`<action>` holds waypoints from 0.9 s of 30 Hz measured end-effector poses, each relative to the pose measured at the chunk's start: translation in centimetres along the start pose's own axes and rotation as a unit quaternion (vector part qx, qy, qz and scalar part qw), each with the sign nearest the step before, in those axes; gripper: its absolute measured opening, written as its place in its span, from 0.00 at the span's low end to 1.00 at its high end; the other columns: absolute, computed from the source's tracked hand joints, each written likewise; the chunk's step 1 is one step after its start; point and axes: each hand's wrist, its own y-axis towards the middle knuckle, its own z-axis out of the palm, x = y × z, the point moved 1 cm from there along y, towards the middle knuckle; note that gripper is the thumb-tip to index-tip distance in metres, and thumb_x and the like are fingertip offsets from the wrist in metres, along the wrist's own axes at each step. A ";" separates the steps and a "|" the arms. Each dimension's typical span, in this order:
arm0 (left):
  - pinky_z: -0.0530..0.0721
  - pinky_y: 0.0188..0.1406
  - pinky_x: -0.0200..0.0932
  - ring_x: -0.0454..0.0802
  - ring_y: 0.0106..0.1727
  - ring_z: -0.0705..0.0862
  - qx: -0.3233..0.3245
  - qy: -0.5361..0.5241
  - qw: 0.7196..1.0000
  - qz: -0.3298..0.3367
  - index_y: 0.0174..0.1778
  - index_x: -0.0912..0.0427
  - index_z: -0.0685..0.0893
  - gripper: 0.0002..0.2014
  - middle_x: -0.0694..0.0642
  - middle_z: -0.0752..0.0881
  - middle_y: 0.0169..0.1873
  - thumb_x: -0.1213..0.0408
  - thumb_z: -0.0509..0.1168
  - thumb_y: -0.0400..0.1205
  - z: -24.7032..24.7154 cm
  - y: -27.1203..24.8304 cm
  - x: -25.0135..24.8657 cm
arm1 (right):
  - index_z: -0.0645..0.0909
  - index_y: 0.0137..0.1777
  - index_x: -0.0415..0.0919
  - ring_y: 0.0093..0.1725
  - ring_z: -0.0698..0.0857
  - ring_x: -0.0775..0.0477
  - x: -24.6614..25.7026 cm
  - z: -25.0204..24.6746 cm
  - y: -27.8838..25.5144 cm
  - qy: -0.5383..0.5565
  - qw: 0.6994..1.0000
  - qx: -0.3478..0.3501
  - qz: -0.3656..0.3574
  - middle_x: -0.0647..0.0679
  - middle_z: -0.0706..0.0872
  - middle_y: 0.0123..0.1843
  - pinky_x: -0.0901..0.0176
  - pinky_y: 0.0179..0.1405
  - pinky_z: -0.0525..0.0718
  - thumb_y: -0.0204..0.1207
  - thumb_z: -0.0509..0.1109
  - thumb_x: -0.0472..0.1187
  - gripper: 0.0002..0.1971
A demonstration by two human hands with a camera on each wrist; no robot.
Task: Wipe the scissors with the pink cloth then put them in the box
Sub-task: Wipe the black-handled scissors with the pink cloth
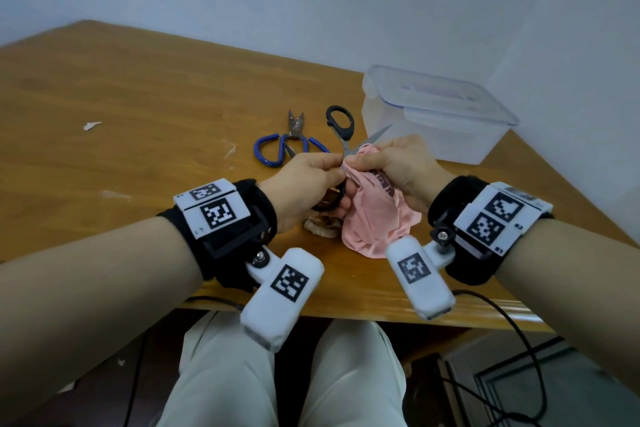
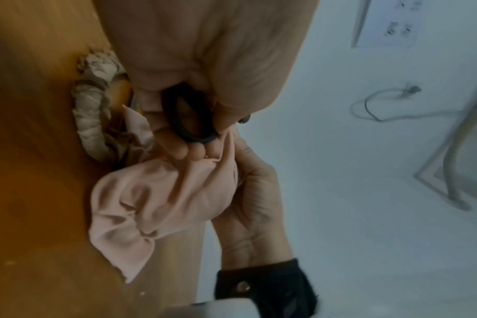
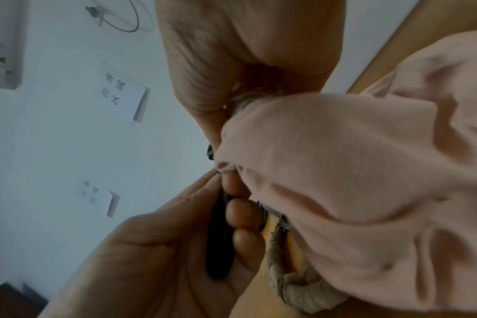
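Note:
A pair of black-handled scissors point(image 1: 341, 123) is held open above the wooden table point(image 1: 138, 97), one steel blade point(image 1: 377, 135) pointing toward the box. My left hand point(image 1: 311, 180) grips its lower black handle loop point(image 2: 188, 116), fingers curled through it. My right hand point(image 1: 391, 163) pinches the pink cloth point(image 1: 374, 218) around the other blade, which the cloth hides. The cloth's loose end hangs down to the table. The clear plastic box point(image 1: 440, 114) stands at the back right with a lid on top.
Blue-handled scissors point(image 1: 291, 146) lie on the table just beyond my left hand. Another pair with tape-wrapped handles point(image 1: 320, 227) lies under my hands, mostly hidden. Small paper scraps point(image 1: 91, 125) lie to the left. The table's front edge is close to my wrists.

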 end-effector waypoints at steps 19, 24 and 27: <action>0.83 0.34 0.45 0.51 0.30 0.79 -0.046 -0.001 0.998 -0.039 0.72 0.62 0.72 0.17 0.59 0.82 0.34 0.73 0.55 0.88 -0.1 -0.1 -0.3 | 0.87 0.46 0.29 0.36 0.87 0.46 0.0 -1.1 0.3 -0.126 0.990 0.018 -0.053 0.37 0.89 0.38 0.55 0.43 0.87 0.74 0.73 0.30 0.04; 0.82 0.35 0.47 0.53 0.31 0.79 -0.071 0.064 0.993 -0.067 0.45 0.63 0.82 0.09 0.63 0.83 0.38 0.75 0.57 0.85 -1.2 -0.3 -0.2 | 0.85 0.54 0.36 0.37 0.84 0.54 0.2 -2.9 1.1 -0.185 0.980 -0.036 -0.057 0.47 0.85 0.39 0.68 0.32 0.83 0.73 0.74 0.33 0.10; 0.85 0.34 0.46 0.53 0.32 0.81 -0.067 0.122 0.987 -0.083 0.57 0.67 0.84 0.10 0.66 0.84 0.43 0.77 0.61 0.82 -1.5 -0.3 0.0 | 0.86 0.53 0.38 0.42 0.84 0.50 0.9 -2.7 1.2 -0.244 0.961 -0.051 -0.118 0.48 0.85 0.41 0.59 0.45 0.84 0.70 0.77 0.32 0.12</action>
